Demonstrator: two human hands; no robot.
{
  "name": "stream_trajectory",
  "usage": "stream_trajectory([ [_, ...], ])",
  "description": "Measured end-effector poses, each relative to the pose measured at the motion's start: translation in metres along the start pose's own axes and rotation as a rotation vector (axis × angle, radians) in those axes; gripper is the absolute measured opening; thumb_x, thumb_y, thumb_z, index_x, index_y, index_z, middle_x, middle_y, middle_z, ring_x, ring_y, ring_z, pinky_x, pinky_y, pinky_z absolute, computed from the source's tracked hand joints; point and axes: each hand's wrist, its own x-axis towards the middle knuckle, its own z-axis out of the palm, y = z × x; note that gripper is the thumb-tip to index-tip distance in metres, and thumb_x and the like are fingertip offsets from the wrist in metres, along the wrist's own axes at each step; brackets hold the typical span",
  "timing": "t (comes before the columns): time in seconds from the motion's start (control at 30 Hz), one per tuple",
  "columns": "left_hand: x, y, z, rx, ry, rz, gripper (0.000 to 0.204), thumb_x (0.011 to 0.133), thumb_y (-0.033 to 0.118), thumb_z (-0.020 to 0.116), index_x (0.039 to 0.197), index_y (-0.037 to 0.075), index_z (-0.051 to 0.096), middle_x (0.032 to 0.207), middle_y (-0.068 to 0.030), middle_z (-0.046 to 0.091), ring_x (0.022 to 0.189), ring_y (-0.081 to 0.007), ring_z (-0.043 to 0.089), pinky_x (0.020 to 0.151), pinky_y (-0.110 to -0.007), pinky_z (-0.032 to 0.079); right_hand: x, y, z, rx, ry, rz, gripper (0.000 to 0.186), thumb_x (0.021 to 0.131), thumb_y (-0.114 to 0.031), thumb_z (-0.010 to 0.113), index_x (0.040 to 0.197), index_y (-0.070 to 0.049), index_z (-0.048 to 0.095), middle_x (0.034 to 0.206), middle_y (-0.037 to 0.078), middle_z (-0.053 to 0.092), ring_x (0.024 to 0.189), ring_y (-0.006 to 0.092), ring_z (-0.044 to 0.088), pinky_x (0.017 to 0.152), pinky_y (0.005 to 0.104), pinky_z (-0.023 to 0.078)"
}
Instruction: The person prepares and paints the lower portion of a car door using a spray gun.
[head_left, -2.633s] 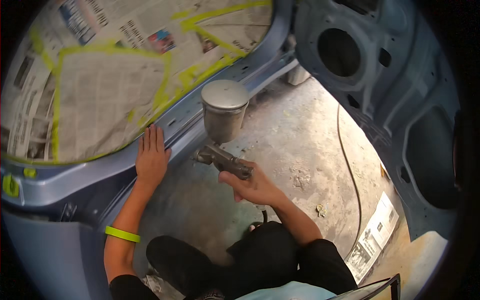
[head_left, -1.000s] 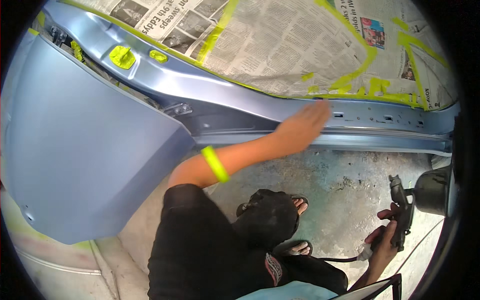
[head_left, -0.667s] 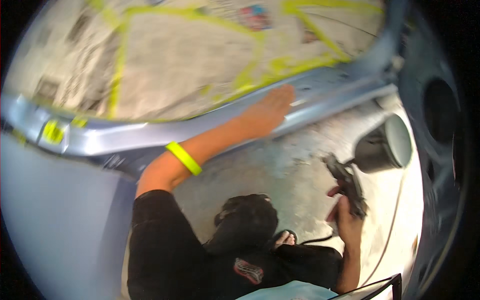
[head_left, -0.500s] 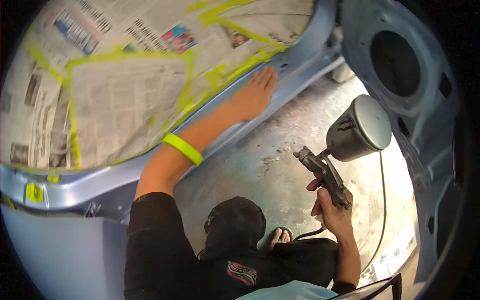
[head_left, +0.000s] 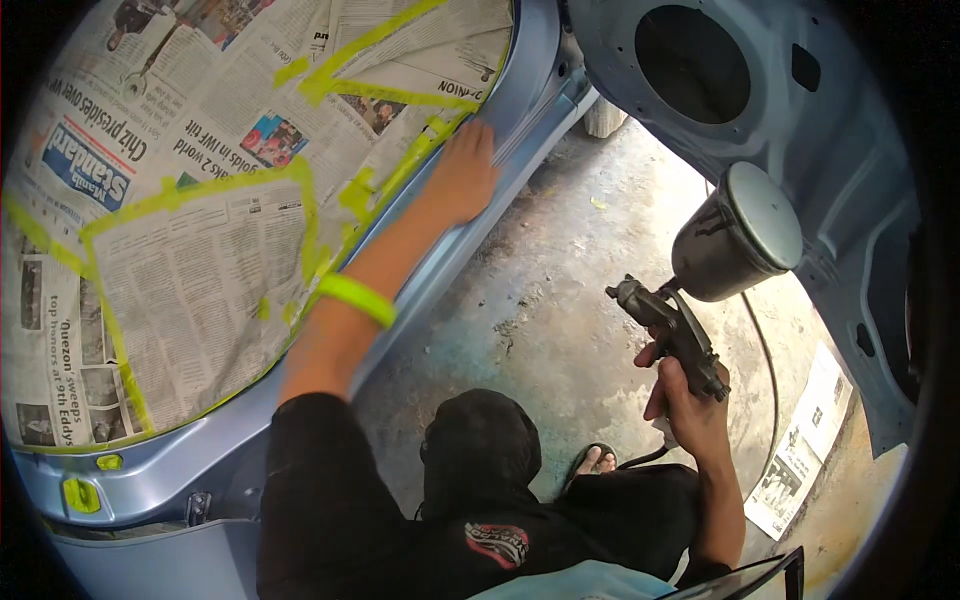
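Note:
My left hand (head_left: 465, 178), a yellow-green band around its forearm, lies palm down on the bluish-grey car door sill (head_left: 425, 258). Its fingers are stretched out and hold nothing; they point away from me, beside the taped edge of the newspaper masking (head_left: 215, 255). On the right, my right hand (head_left: 688, 405) grips a dark metal spray gun (head_left: 672, 335) by its handle. A grey paint cup (head_left: 735, 235) sits tilted on the gun, whose nozzle end points to the left, over the floor and apart from the sill.
An opened car door (head_left: 790, 120) with a large round hole stands at the far right. From the gun's side a dark hose (head_left: 768, 370) trails over the stained concrete floor (head_left: 540, 300). A newspaper sheet (head_left: 805, 445) lies at the lower right. Yellow-green tape (head_left: 125, 375) borders the masking.
The view has turned, so the car body and door appear farther left. My left hand has slid a little along the sill, still flat. My right hand still holds the spray gun.

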Motion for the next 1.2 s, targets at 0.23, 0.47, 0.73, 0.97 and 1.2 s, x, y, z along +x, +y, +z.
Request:
stream_trajectory([
  [0.23,-0.099,0.009,-0.034,0.018,-0.051,0.058,0.062,0.093,0.010,0.051,0.147,-0.012,0.030,0.155,-0.0325,0.029,0.146,-0.0448,0.028,0.120,-0.052,0.025,0.010,0.006,-0.004,-0.017,-0.102,-0.066,0.041,0.101,-0.026,0.055,0.130,0.003,0.057,0.098,0.009,0.068,0.051,0.0092,0.059,0.047,0.0234,0.047],
  [0.47,0.016,0.008,0.013,0.100,0.042,0.184,0.058,0.094,0.009,0.044,0.144,-0.016,0.031,0.152,-0.0367,0.031,0.145,-0.0457,0.031,0.120,-0.052,0.026,0.014,0.005,-0.012,0.057,-0.132,0.052,0.026,0.097,-0.022,0.066,0.106,0.003,0.065,0.080,0.004,0.062,0.056,0.0094,0.060,0.050,0.0246,0.049],
  [0.73,0.114,0.011,0.049,0.063,0.307,0.284,0.056,0.094,0.010,0.045,0.144,-0.015,0.034,0.153,-0.0378,0.028,0.143,-0.0524,0.028,0.119,-0.054,0.027,-0.009,0.003,-0.031,0.039,-0.045,0.094,0.031,0.095,-0.017,0.066,0.119,0.003,0.064,0.095,0.005,0.067,0.061,0.0086,0.060,0.053,0.0241,0.052],
  [0.97,0.119,0.011,0.046,0.471,0.010,0.566,0.060,0.097,0.020,0.048,0.150,-0.005,0.033,0.159,-0.0219,0.032,0.150,-0.0375,0.025,0.122,-0.051,0.022,-0.017,0.005,-0.036,0.011,-0.032,0.071,0.033,0.094,-0.020,0.069,0.117,0.003,0.065,0.093,0.005,0.067,0.060,0.0081,0.059,0.053,0.0241,0.051],
  [1.2,0.023,0.031,-0.003,0.459,-0.190,0.469,0.080,0.097,0.054,0.047,0.150,-0.004,0.035,0.159,-0.0191,0.033,0.152,-0.0322,0.021,0.122,-0.051,0.017,-0.021,0.006,-0.040,-0.016,-0.069,0.013,0.035,0.092,-0.015,0.071,0.120,0.004,0.063,0.091,0.008,0.070,0.068,0.0123,0.062,0.063,0.0274,0.051],
])
